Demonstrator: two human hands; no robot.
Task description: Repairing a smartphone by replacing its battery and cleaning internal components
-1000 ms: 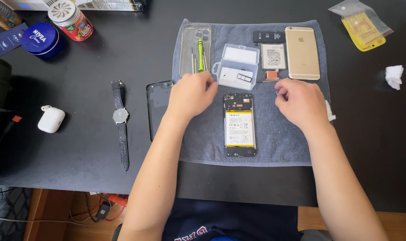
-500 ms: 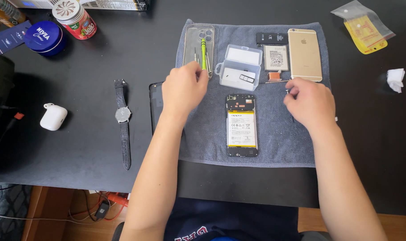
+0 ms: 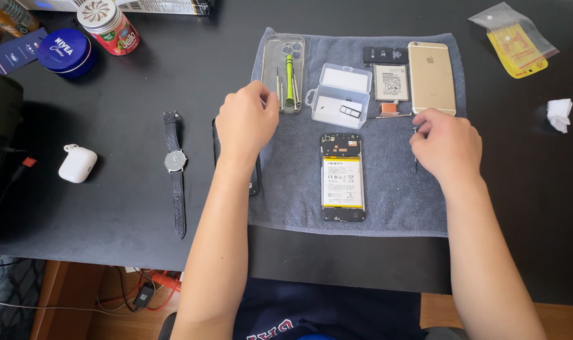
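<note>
An opened phone (image 3: 343,179) with its battery showing lies face down in the middle of a grey towel (image 3: 393,208). My left hand (image 3: 245,123) rests at the towel's left edge. Its loosely curled fingertips touch the rim of a clear phone case (image 3: 285,47) that holds a green screwdriver (image 3: 289,79) and thin metal tools. The hand holds nothing. My right hand (image 3: 441,141) is to the right of the opened phone, and its thumb and fingers pinch a thin metal tool (image 3: 416,162) that lies against the towel.
On the towel are a clear plastic box (image 3: 340,94), a loose battery (image 3: 390,82), a gold phone (image 3: 431,75) and a black back cover (image 3: 255,184). On the black desk are a wristwatch (image 3: 175,162), a white earbud case (image 3: 77,164), a blue tin (image 3: 66,51), a plastic bag (image 3: 516,41) and a tissue (image 3: 558,113).
My left hand moved up and left from the opened phone to the clear case. My right hand shifted right and closed its fingers on the thin tool.
</note>
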